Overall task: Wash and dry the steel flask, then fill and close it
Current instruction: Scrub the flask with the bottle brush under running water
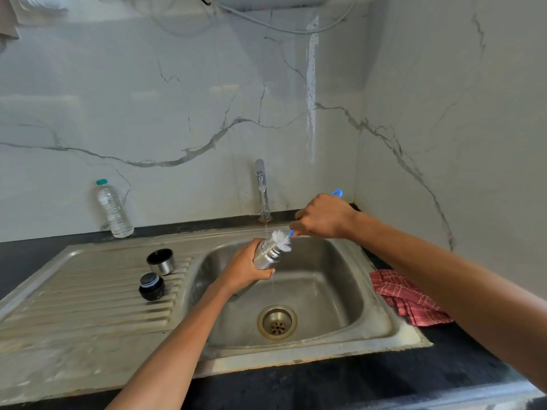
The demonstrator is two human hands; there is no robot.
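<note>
You have the flask [268, 252] at the centre of the frame, over the sink basin: bare steel, uncapped, tilted with its threaded mouth up and to the right. Your brush [281, 240], white bristles on a blue handle, sits at that mouth. Left of centre, on the ribbed drainboard, you see the steel cup [160, 261] standing mouth up, and just below it the black stopper [151, 286].
</note>
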